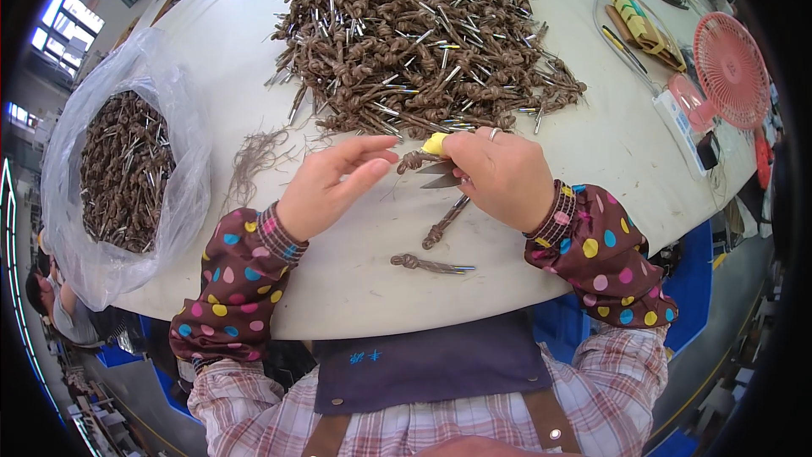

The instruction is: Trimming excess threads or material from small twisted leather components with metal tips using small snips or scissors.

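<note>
My right hand [506, 176] is closed around a small pair of scissors [438, 180], whose pointed blades face left. Yellow tape wraps one of its fingers. A brown knotted cord [409, 161] lies right at that taped finger, above the blades; whether the fingers also pinch it is hidden. Just left of the knot, my left hand [331, 186] hovers with thumb and fingers apart, holding nothing. Below the scissors a knotted cord with a metal tip [438, 228] rests slantwise on the table, and another knotted cord [423, 264] lies nearer to me.
A large heap of knotted cords [414, 51] covers the table's far middle. Loose brown threads [254, 159] lie left of it. A clear plastic bag [182, 211] full of cords stands at the left. On the right are a pink fan [729, 68] and a yellow-brown bundle [647, 30].
</note>
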Demonstrator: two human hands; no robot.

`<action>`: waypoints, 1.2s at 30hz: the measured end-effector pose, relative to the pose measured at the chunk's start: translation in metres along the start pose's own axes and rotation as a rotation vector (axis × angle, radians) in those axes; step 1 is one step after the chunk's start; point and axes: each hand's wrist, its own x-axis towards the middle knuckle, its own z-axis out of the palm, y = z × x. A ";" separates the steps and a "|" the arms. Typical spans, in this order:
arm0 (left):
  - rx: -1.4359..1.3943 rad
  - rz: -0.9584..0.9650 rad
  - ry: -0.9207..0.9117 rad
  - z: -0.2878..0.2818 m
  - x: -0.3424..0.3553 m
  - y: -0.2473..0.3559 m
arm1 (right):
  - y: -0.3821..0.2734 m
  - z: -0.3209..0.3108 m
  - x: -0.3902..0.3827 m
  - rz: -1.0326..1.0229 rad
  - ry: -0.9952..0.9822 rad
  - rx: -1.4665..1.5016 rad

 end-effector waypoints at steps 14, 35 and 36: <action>-0.088 0.108 0.093 0.017 -0.005 0.000 | -0.003 0.000 0.012 0.491 -0.251 0.620; 0.255 0.350 0.282 0.023 -0.003 -0.010 | -0.016 -0.002 0.020 0.126 -0.061 0.063; 0.256 0.349 0.283 0.023 -0.003 -0.011 | -0.017 0.001 0.021 0.125 -0.061 0.064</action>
